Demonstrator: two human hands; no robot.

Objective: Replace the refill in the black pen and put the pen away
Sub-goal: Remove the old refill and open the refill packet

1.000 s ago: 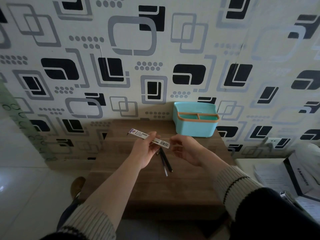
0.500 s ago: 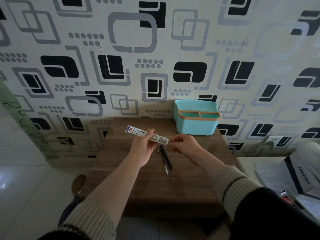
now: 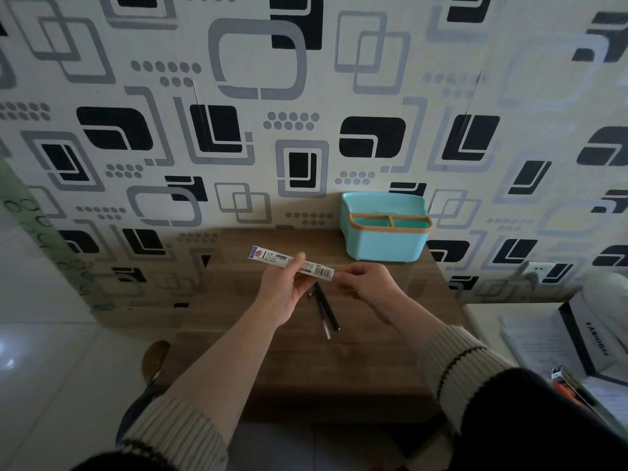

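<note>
Evidently the slim black pen barrel (image 3: 327, 311) lies apart on the brown wooden counter (image 3: 339, 368), a thin refill (image 3: 322, 317) beside it. The left hand (image 3: 283, 294) grips a long white refill packet (image 3: 292, 265); the right hand (image 3: 365, 283) pinches its end. Fitting and storing in the turquoise plastic organiser (image 3: 385, 237) remain.

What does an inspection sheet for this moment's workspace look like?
Surface: wooden table against patterned wall.
Job's things: refill pack held above table; black pen barrel and loose refill lying side by side; small tip piece beside them.
Clutter: teal organizer at back, compartments look empty.
Hands: left hand grips pack's middle; right hand pinches its barcode end.
Cables: nothing seen.
Surroundings: wall socket, papers and box at right.
</note>
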